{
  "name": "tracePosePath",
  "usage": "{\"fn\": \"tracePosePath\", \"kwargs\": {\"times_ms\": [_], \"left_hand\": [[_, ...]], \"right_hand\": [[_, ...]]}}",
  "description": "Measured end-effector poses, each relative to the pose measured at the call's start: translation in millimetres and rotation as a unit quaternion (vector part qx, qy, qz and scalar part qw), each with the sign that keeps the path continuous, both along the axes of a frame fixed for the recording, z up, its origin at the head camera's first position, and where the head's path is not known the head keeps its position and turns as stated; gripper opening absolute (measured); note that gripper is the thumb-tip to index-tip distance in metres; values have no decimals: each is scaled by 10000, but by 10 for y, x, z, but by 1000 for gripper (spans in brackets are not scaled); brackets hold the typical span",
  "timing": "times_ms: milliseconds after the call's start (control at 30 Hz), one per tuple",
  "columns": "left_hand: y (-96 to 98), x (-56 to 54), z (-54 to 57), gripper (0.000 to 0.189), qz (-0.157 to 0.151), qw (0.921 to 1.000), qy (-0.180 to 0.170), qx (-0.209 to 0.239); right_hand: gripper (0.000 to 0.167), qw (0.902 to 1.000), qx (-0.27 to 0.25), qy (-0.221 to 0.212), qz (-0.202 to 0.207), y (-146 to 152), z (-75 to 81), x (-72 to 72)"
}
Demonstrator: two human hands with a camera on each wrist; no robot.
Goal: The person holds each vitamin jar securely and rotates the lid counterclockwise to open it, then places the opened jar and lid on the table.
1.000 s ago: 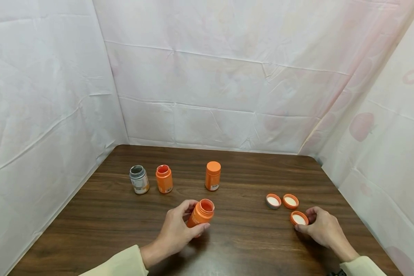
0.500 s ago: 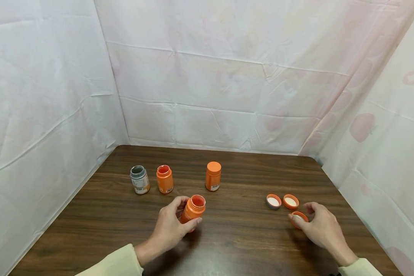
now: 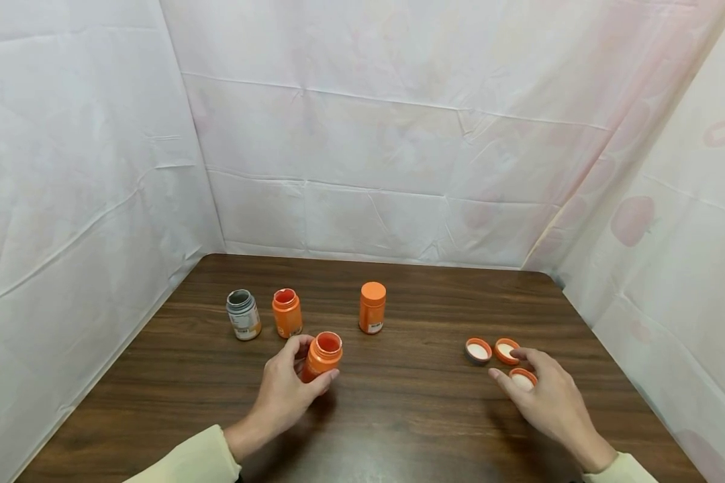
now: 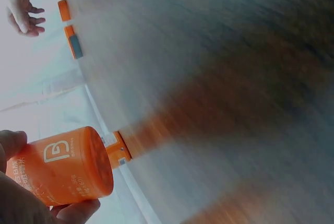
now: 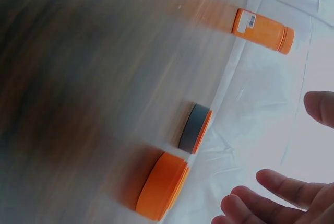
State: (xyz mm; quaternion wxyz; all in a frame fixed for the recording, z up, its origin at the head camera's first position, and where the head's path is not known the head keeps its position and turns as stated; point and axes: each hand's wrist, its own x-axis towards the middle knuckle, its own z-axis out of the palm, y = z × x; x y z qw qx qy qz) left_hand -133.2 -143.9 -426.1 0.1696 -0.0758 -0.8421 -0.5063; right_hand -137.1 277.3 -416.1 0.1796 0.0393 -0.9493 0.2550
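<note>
My left hand (image 3: 278, 392) grips an uncapped orange bottle (image 3: 320, 364), its mouth facing up. In the left wrist view the bottle's base hangs clear of the table, fingers and thumb round its body. Over on the right, my right hand (image 3: 552, 404) is spread above an upturned orange cap (image 3: 523, 381) with a white liner, holding nothing. Two more upturned caps lie beyond it: an orange one (image 3: 505, 350), partly overlapped by a fingertip, and a grey one with an orange inner rim (image 3: 478, 351). In the right wrist view thumb and fingers (image 5: 284, 185) are apart.
At the back left of the brown wood table (image 3: 411, 429) stand an uncapped grey bottle (image 3: 244, 315) and an uncapped orange bottle (image 3: 286, 314). A capped orange bottle (image 3: 372, 308) stands at the back middle. White sheeting (image 3: 362, 147) rises behind and along both sides.
My left hand has carried the bottle left and slightly away from me. The right hand has let go of the nearest cap, which stays on the table, and lifted with its fingers spread.
</note>
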Motion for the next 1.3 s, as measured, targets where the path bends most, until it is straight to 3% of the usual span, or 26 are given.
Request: {"fn": "tracePosePath", "kwargs": {"times_ms": [167, 467, 967, 1300], "left_hand": [[-38, -19, 10, 60, 154, 9999, 30, -54], [-125, -52, 14, 61, 479, 9986, -65, -203], [-311, -104, -28, 63, 887, 9953, -110, -377], [-456, -171, -37, 63, 1379, 9886, -191, -572]], "right_hand": [[51, 9988, -60, 418, 227, -92, -11, 37], [49, 9970, -54, 493, 592, -213, -27, 104], [64, 9861, 284, 618, 1517, -320, -59, 164], [66, 9787, 513, 922, 1761, -395, -32, 203]]}}
